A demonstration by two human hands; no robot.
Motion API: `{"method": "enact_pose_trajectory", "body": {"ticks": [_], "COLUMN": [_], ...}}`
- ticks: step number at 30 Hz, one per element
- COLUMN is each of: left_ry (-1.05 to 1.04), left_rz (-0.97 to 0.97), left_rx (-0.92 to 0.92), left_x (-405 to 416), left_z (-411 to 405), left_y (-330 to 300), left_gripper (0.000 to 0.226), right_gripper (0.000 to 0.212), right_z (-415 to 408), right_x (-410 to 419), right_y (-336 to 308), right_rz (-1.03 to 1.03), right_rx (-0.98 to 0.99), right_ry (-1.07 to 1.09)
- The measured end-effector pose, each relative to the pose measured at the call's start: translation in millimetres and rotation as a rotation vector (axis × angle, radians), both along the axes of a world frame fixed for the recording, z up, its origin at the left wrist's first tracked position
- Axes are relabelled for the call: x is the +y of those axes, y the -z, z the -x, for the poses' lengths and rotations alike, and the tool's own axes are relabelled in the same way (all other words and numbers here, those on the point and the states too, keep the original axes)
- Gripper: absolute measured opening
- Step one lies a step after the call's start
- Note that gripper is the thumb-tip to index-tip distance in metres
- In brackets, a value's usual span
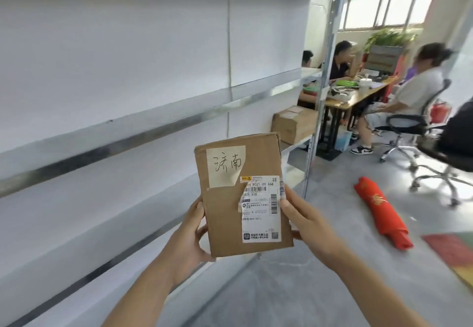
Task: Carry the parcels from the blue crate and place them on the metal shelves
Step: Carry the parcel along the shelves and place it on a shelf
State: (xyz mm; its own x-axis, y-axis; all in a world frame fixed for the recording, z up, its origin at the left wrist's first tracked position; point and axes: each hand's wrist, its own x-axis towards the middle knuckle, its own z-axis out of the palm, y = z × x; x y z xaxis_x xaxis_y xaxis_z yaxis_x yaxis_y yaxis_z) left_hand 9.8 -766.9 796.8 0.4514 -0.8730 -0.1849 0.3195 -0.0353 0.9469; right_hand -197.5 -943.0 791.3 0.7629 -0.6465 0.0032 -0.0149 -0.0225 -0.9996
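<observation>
A flat brown cardboard parcel with a handwritten paper note and a white shipping label is held upright in front of me. My left hand grips its left edge and my right hand grips its right edge. The metal shelves with white back panels fill the left of the view, their levels bare near me. Another cardboard parcel sits on a lower shelf at the far end. The blue crate is not in view.
A shelf upright post stands just right of the parcel. A red rolled cloth lies on the grey floor. Beyond, people sit at a desk on office chairs. A red-green mat lies at the right edge.
</observation>
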Motion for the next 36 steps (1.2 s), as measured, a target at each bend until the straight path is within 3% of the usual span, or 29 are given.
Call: {"method": "enact_pose_trajectory", "body": {"ticks": [6, 11, 14, 22, 36], "left_ry": [0.086, 0.077, 0.078, 0.102, 0.196], "left_rz": [0.012, -0.031, -0.027, 0.032, 0.005], "left_rx": [-0.022, 0.008, 0.042, 0.065, -0.082], "left_x": [-97.9, -157.1, -192.2, -287.3, -468.7], "left_z": [56.2, 69.3, 71.5, 49.6, -11.0], "left_y": [-4.7, -3.9, 0.3, -0.1, -9.4], "left_gripper": [0.054, 0.055, 0.056, 0.037, 0.023], "right_gripper": [0.039, 0.048, 0.042, 0.032, 0.027], "right_z": [71.1, 97.3, 102.2, 80.1, 32.8], "right_x": [-68.7, -108.7, -131.1, -218.7, -377.3], "right_y": [-5.1, -7.0, -6.5, -21.6, -17.4], "right_rz": [0.005, 0.000, 0.013, 0.018, -0.019], "right_rx": [-0.007, -0.048, -0.056, -0.046, -0.061], "right_ry": [0.096, 0.195, 0.238, 0.338, 0.446]}}
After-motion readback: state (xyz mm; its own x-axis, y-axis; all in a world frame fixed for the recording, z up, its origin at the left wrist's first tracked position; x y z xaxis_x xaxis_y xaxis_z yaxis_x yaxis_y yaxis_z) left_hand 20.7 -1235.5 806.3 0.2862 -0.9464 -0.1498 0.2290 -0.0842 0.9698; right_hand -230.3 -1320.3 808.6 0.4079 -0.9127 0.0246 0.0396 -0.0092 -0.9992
